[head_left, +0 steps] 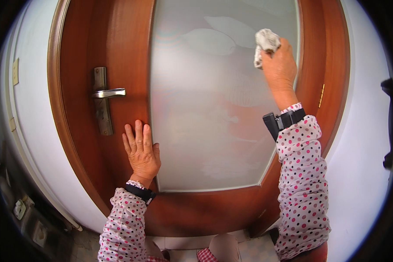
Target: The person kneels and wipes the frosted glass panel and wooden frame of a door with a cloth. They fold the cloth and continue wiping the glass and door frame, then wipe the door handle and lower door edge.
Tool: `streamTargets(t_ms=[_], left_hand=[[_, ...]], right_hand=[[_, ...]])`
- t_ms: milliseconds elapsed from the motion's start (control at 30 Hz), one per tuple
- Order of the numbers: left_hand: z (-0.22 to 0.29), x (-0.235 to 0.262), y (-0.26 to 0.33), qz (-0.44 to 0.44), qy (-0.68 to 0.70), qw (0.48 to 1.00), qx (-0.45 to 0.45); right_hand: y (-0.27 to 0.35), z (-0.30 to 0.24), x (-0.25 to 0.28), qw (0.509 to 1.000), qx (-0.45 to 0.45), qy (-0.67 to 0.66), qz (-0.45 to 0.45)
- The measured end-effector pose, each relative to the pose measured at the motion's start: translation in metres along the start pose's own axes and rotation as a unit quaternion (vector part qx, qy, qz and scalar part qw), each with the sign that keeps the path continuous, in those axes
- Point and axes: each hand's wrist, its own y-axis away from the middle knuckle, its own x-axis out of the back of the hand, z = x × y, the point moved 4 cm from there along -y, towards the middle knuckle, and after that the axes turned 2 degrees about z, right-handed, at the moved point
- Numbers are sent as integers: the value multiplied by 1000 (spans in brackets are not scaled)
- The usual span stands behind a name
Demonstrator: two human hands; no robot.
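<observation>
A reddish-brown wooden door (113, 52) with a tall frosted glass panel (205, 109) fills the view. My right hand (278, 65) is raised high on the glass near its right edge, closed around a crumpled grey-white cloth (264, 43) pressed to the pane. My left hand (140, 150) lies flat with fingers spread on the wooden stile just left of the glass, below the metal lever handle (109, 93). Both forearms wear white sleeves with pink and black dots and a dark wrist strap.
White walls flank the door frame on both sides. A brass hinge (322, 95) sits on the right edge of the door. A light switch plate (15, 71) is on the left wall. Dark objects hang at the far right. Tiled floor shows below.
</observation>
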Motion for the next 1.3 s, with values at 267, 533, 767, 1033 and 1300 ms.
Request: streamTargets(t_ms=[267,533,767,1033,1300], left_hand=[[-19,-19,6,4,24,1000,4],[-13,-9,-1,-6,5,1000,-3],[20,13,-14,-8,0,1000,2],[67,34,-36,0,-42,999,-14],[90,18,-40,0,-35,999,-9]], right_hand=[[35,84,11,990,-101,80,-61],[38,68,7,983,-160,64,-59],[28,-14,7,994,-86,-34,-55],[11,-101,21,981,33,-191,6],[35,-135,23,953,119,-273,-61]])
